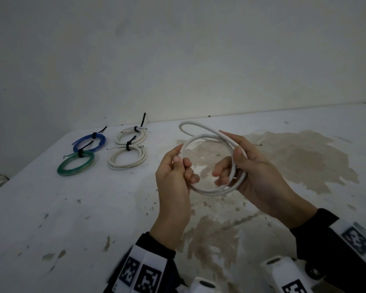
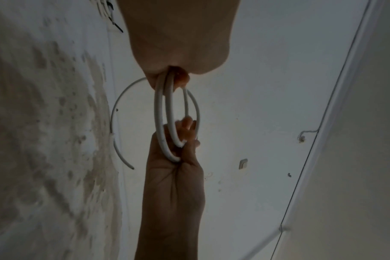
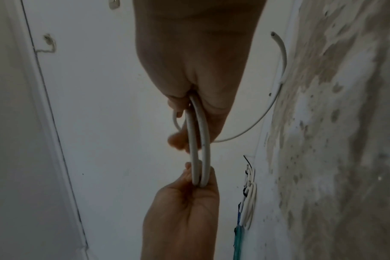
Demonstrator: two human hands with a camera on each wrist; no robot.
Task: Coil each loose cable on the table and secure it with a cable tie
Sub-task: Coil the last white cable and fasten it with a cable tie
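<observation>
A white cable (image 1: 207, 191) is wound into a round coil of about two turns and held above the table. My left hand (image 1: 183, 163) pinches the coil's left side between thumb and fingers. My right hand (image 1: 230, 163) grips the right side, thumb on top and fingers curled through the ring. The cable's loose tail (image 1: 190, 123) loops out behind the hands, and its cut end (image 1: 260, 145) points right. In the left wrist view the cable (image 2: 158, 112) runs from my left hand (image 2: 167, 77) to my right hand (image 2: 178, 151). The right wrist view shows the cable (image 3: 204, 132) edge-on.
On the stained white table (image 1: 72, 218), at the far left, lie a blue coil (image 1: 89, 142), a green coil (image 1: 75, 163) and two white coils (image 1: 131, 135) (image 1: 127, 159), each bound with a black tie. A wall stands right behind the table.
</observation>
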